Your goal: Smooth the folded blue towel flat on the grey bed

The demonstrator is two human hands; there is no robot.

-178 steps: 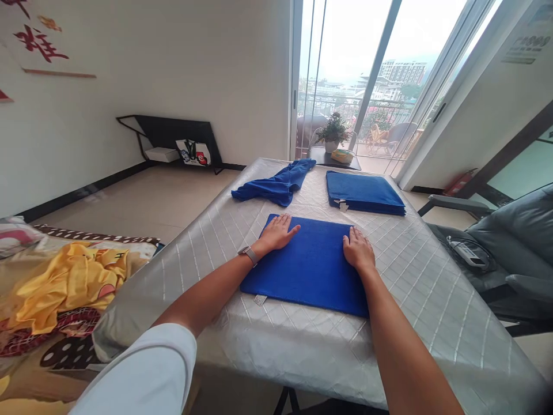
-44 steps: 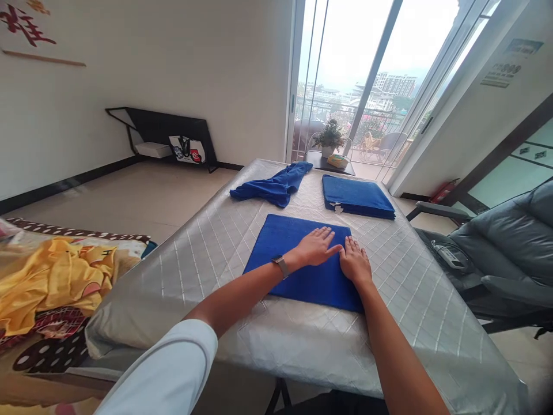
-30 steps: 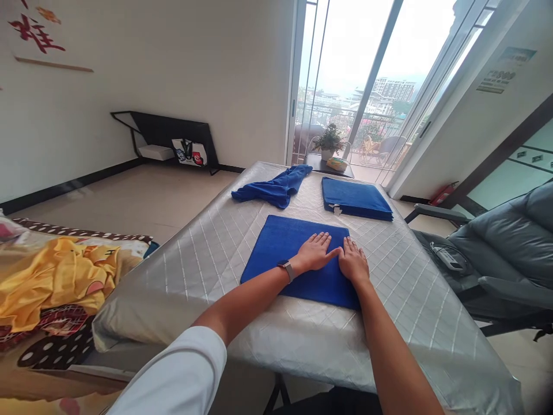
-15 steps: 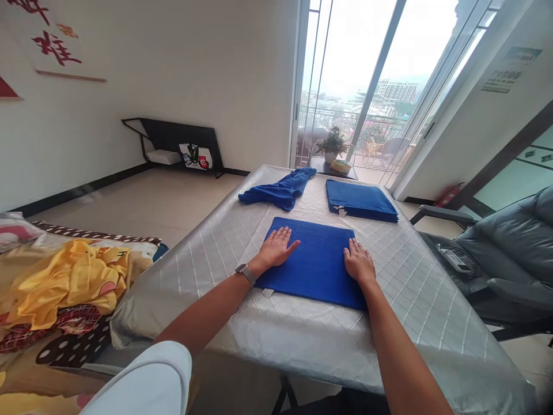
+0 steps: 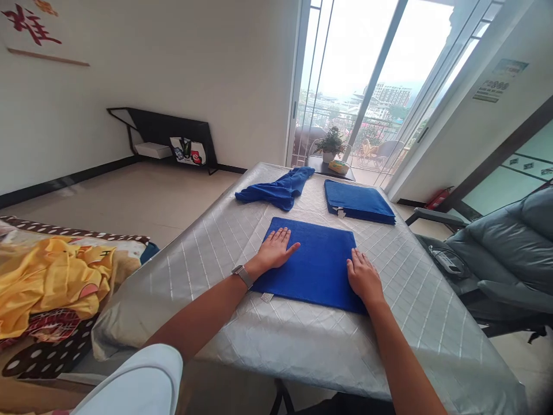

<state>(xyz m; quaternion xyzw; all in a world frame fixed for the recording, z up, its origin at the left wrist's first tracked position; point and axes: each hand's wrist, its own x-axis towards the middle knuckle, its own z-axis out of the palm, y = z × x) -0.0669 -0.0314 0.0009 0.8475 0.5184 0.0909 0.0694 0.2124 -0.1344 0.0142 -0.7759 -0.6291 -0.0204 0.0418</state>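
Observation:
A blue towel [image 5: 317,259], folded into a flat rectangle, lies in front of me with a small white tag at its near left corner. My left hand [image 5: 275,249] rests flat on its left side, fingers stretched out and thumb apart. At the right edge of the towel, my right hand [image 5: 364,275] lies with its fingers extended along the border. Beyond the towel sits a stack of folded blue towels [image 5: 359,199], white tags showing at its near left corner. A crumpled blue towel [image 5: 279,191] is spread loosely at the far left.
A silver quilted cover [image 5: 207,248] drapes the table. Yellow cloth [image 5: 56,276] is heaped on the left. A grey armchair [image 5: 510,248] stands close on the right. Past the far end are a potted plant [image 5: 330,144] and a sliding glass door [image 5: 345,75].
My right hand has slid slightly nearer to me along the towel's right edge. The left hand stays in place on the towel. The view has turned a little.

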